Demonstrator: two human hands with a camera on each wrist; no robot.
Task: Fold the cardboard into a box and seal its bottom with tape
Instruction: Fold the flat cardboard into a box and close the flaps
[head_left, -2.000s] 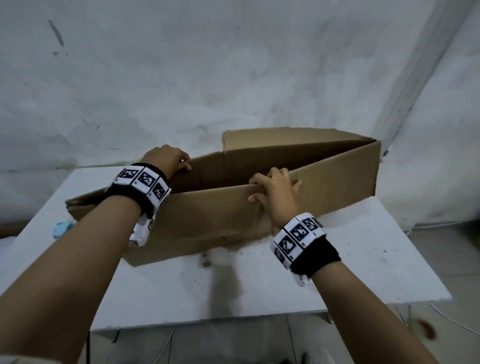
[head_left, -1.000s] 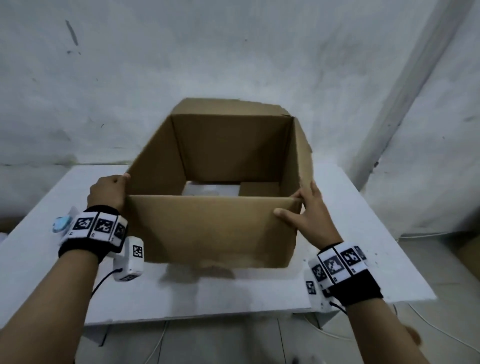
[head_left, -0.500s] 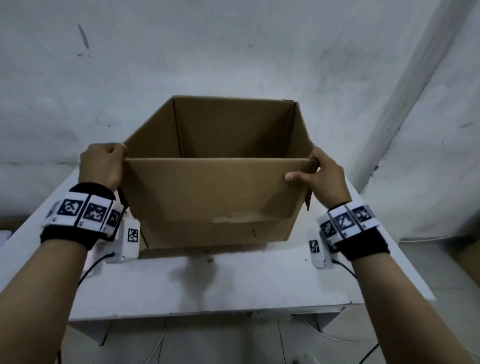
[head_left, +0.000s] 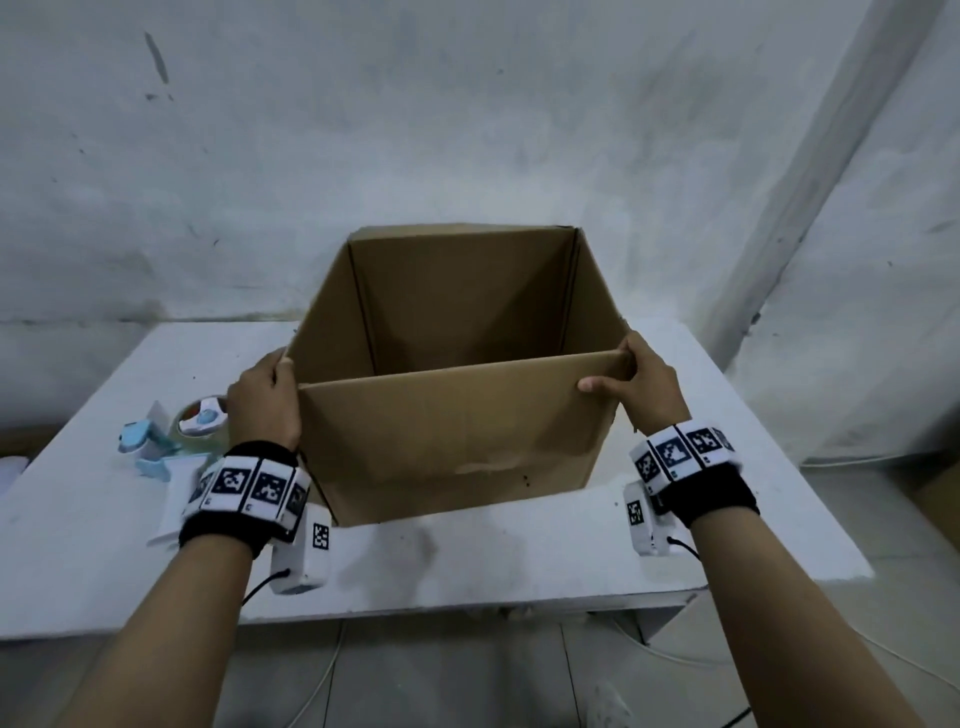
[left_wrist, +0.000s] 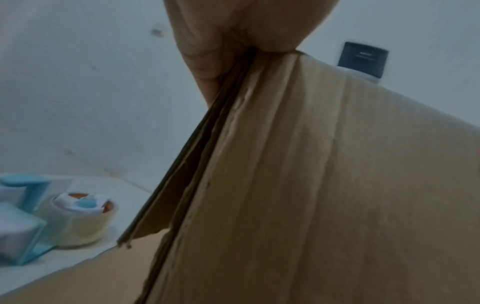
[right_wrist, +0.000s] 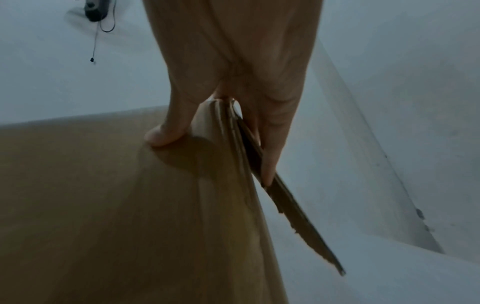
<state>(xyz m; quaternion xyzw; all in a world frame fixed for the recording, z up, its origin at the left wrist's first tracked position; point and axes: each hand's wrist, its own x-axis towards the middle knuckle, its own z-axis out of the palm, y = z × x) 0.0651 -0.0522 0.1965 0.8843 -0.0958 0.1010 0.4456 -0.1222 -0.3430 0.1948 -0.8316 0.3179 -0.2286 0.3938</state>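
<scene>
Change over the last two seconds: the cardboard box (head_left: 447, 415) went from a flattened, skewed sleeve lying low on the table to a squared-up open tube, and it now sits tilted at frame centre, open mouth facing the camera, near edge raised and lower edge close to the white table (head_left: 467, 561); whether it touches the top I cannot tell. Half a second ago it was higher and more level; now it's dropped and tipped toward the viewer. Left hand (head_left: 265, 405) is clamped on the near-left vertical corner, fingers wrapped over the edge; the left wrist view shows the palm pressed on the doubled edge of cardboard. Right hand (head_left: 644, 389) grips the near-right corner, thumb (right_wrist: 166, 131) flat on the front panel and fingers behind the side wall. Read: shaping step is basically done, four walls are square. Bottom flaps aren't visible from here, so I judge they're unfolded and untaped; next would be flipping it to get at the bottom. Counts: one box, two hands both on it, one tape dispenser (head_left: 156, 441) with one roll of clear tape (head_left: 200, 421) at left of frame, just beside the left wrist, untouched, one table. Two wrist cameras strapped on, one per arm.
</scene>
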